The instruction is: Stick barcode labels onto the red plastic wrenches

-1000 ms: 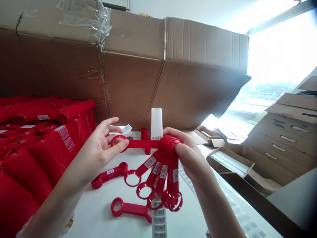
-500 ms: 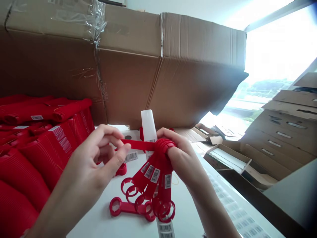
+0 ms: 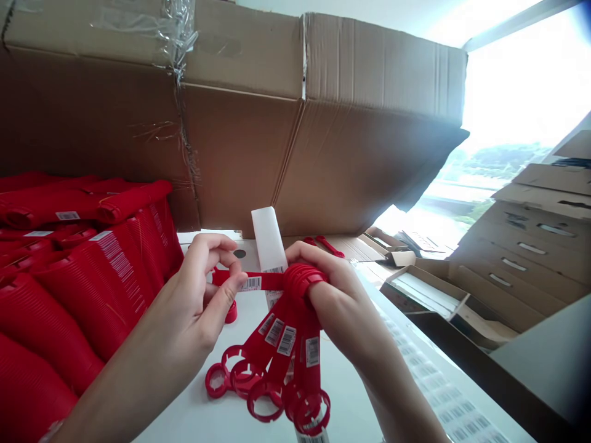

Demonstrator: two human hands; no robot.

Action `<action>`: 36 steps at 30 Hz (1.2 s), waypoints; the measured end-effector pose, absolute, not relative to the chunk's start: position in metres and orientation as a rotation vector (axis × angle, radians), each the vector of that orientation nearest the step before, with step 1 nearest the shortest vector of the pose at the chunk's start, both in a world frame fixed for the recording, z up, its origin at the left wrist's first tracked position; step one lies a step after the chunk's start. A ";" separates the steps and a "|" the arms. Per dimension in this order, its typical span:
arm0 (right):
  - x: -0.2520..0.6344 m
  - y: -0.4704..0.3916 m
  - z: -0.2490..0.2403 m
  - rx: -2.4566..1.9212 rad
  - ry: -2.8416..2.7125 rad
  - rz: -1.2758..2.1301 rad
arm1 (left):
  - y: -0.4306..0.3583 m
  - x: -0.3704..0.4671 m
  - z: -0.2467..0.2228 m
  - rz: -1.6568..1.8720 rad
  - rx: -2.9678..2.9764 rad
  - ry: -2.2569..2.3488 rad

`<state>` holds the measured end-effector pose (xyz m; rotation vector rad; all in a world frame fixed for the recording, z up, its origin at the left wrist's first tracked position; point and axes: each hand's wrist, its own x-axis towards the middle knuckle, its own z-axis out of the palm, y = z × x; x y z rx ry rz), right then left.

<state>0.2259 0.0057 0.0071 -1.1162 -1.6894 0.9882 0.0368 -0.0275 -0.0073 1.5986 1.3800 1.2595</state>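
Observation:
My right hand (image 3: 339, 292) is closed around the stacked ring ends of several red plastic straps (image 3: 300, 314). Their barcode-labelled bodies fan downward, with open rings at the bottom. One more red strap (image 3: 271, 281) sticks out leftward from that stack. My left hand (image 3: 198, 301) pinches it between thumb and fingers, right at a white barcode label (image 3: 252, 283) on its surface. Below the fan, a loose red strap (image 3: 215, 380) lies on the white table (image 3: 175, 412), partly covered by the hanging rings. Behind the hands, a white label strip (image 3: 268, 237) stands up with its end curled.
Red straps (image 3: 96, 271) are stacked high on the left, many with barcodes. A large cardboard box (image 3: 240, 147) overhangs the back. Two red straps (image 3: 329, 246) lie behind my right hand. Label sheets (image 3: 434, 381) run along the right edge, beside open cartons (image 3: 425, 295).
A barcode label now shows on the leftward strap beside my left fingertips, where bare red showed before. Both hands and the bundle have shifted slightly lower in view.

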 end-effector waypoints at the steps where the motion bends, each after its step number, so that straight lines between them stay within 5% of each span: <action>1: 0.226 0.005 0.007 -1.116 -1.688 0.987 | -0.027 0.037 -0.007 1.260 1.593 1.375; 36: 0.222 0.000 0.007 -1.086 -1.654 1.045 | -0.023 0.038 -0.010 1.245 1.584 1.372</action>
